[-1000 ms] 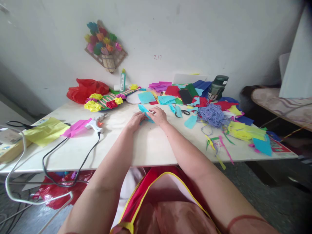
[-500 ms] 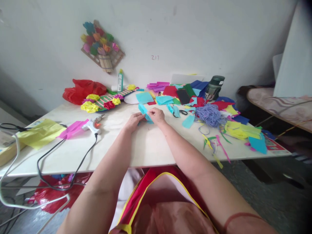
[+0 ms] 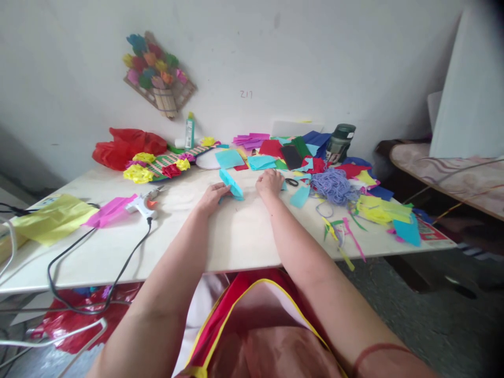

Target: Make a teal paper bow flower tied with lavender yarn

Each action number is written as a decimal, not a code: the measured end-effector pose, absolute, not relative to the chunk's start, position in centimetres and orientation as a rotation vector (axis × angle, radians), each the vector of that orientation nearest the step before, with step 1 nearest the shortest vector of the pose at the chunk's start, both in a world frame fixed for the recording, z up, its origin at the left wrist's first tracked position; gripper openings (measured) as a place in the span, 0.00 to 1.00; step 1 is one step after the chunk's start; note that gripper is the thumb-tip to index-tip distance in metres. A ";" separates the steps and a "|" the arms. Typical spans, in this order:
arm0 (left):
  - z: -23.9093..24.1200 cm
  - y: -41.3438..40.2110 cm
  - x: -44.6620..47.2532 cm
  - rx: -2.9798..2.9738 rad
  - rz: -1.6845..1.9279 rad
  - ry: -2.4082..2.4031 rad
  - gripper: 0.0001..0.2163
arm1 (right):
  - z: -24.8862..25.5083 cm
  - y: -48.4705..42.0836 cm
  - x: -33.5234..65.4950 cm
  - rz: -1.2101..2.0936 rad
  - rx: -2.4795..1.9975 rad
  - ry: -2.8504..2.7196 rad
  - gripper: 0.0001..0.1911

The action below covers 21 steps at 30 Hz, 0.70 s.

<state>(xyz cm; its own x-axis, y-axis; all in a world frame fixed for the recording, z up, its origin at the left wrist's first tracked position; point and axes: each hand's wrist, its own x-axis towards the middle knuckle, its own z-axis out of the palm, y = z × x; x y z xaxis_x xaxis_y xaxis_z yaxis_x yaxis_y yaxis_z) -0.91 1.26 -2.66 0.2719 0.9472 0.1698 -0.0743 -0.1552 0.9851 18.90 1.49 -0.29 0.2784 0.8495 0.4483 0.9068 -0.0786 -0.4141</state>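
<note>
While the left hand (image 3: pixel 212 198) pinches a creased, folded strip of light-blue paper (image 3: pixel 231 184) over the middle of the smooth, pale table (image 3: pixel 244 241), its fingers behind the sheet are hard to make out. The right hand (image 3: pixel 270 182), curled, is apart from the strip at its right; whether it grips anything cannot be told. Just beside it shows a black scissor handle (image 3: pixel 292 182), the remainder hidden. Tangled purple yarn (image 3: pixel 334 186) lies farther right. Beyond, crumpled red plastic (image 3: pixel 129 148) occupies the far left, a dark cylindrical bottle (image 3: pixel 342 142) the far right.
</note>
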 end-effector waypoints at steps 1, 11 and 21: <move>-2.6 1.2 -0.9 1.400 1.134 0.877 0.16 | -0.4 1.5 19.1 -0.125 -1.951 -1.590 0.16; -3.0 1.9 -0.9 1.295 1.190 0.816 0.15 | -1.2 2.0 19.8 0.020 -2.066 -1.646 0.15; -2.8 1.6 -0.8 1.278 1.203 0.804 0.15 | -1.4 2.1 20.2 -0.032 -2.064 -1.711 0.18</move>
